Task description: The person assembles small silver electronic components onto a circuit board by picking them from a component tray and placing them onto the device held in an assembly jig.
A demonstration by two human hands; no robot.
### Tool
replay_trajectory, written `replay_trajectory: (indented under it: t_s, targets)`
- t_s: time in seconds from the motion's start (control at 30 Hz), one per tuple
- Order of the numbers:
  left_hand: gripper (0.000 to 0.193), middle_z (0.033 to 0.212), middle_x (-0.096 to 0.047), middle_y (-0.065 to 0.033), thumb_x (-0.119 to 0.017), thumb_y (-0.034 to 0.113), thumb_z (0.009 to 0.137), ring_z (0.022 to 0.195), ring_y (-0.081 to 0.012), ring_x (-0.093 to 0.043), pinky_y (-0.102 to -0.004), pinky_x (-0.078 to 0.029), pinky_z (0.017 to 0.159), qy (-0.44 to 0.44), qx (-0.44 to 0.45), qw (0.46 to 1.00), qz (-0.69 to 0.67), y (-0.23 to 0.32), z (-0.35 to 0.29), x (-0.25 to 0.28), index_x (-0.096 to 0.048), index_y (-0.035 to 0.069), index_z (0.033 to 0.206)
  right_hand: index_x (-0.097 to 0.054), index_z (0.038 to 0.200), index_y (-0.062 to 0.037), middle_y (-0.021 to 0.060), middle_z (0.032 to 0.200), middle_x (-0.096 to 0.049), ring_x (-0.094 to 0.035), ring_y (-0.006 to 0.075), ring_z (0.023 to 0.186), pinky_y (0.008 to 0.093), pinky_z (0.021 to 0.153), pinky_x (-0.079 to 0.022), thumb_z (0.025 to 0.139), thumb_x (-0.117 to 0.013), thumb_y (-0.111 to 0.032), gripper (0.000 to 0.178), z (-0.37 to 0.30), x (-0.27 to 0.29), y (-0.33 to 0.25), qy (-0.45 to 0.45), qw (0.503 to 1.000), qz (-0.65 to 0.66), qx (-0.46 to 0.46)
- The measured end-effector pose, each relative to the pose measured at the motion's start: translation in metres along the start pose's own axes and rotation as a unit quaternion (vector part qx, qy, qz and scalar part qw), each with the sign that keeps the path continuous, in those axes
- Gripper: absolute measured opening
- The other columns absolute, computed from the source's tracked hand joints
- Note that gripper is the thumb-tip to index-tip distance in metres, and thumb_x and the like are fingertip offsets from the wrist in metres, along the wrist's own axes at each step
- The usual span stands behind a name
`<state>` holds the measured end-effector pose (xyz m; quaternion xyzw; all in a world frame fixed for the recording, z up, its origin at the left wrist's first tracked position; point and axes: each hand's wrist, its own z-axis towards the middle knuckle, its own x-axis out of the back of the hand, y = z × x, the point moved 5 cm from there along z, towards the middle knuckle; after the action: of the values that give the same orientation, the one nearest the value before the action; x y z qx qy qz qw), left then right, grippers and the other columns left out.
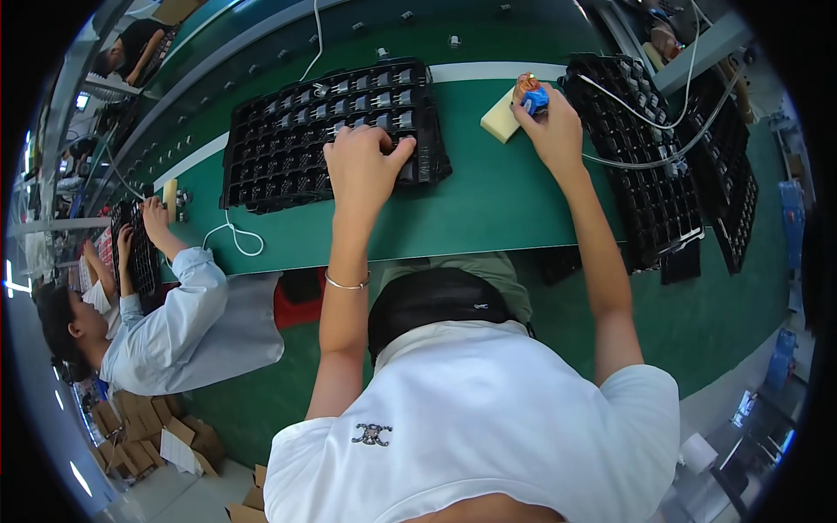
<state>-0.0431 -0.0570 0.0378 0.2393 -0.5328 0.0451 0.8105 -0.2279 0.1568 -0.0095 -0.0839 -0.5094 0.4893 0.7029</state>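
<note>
Over the right part of a black plastic tray (pixel 288 161), my left hand (pixel 359 166) rests with bent fingers on the slots, thumb and forefinger apart. Its fingertips are partly hidden, and nothing shows held in them. Small grey parts with metal prongs (pixel 381 100) fill the tray's far rows. Further right, my right hand (pixel 555 131) is closed around a small blue and orange object (pixel 532 98) whose kind I cannot make out. Beside that hand a pale yellow sponge block (pixel 500 117) lies on the green work table (pixel 475 196).
More black trays (pixel 641 166) stand at the right, with a clear tube (pixel 649 164) and a white cable (pixel 623 109) across them. A white cord (pixel 235 234) loops near the table's front edge. At the left a co-worker (pixel 166 322) handles another tray.
</note>
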Motion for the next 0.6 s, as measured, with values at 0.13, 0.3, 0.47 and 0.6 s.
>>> replay_trajectory:
  t_s: [0.13,0.3,0.47,0.6]
  targets:
    - [0.033,0.072,-0.065,-0.0083,-0.074,0.033,0.073,0.076,-0.0280,-0.056,-0.0411,-0.038,0.068,0.027,-0.004,0.999,0.020,0.007,-0.002,0.000,-0.066,0.003,0.062,-0.063,0.099,-0.0031,0.0110,0.077,-0.061,-0.060,0.0225,0.062,0.0338,0.058,-0.048,0.079,-0.073,-0.030,0.035,0.000,0.003,0.002,0.024,0.999,-0.020,0.019]
    - [0.030,0.070,-0.063,-0.0073,-0.074,0.029,0.071,0.075,-0.0272,-0.055,-0.0402,-0.039,0.068,0.066,-0.001,0.997,0.033,0.014,-0.006,0.004,-0.062,0.002,0.066,-0.064,0.099,-0.0028,0.0117,0.078,-0.061,-0.061,0.0250,0.063,0.0351,0.059,-0.048,0.080,-0.072,-0.031,0.035,0.000,0.002,0.001,0.017,1.000,-0.016,0.003]
    - [0.025,0.071,-0.059,-0.0077,-0.075,0.016,0.071,0.070,-0.0221,-0.056,-0.0336,-0.045,0.063,0.085,0.024,0.990,-0.108,0.015,-0.004,0.012,-0.056,0.003,0.079,-0.064,0.100,-0.0029,0.0131,0.078,-0.062,-0.063,0.0280,0.067,0.0371,0.062,-0.049,0.079,-0.072,-0.032,0.037,0.003,0.001,0.000,0.028,0.999,-0.023,0.015]
    - [0.023,0.074,-0.056,-0.0028,-0.072,0.007,0.077,0.067,-0.0097,-0.054,-0.0219,-0.045,0.061,0.069,0.079,0.932,-0.347,0.008,-0.004,0.004,-0.052,0.004,0.089,-0.062,0.106,-0.0044,0.0145,0.082,-0.064,-0.064,0.0306,0.073,0.0376,0.066,-0.050,0.077,-0.072,-0.032,0.041,0.016,-0.005,0.004,0.024,1.000,-0.003,0.017]
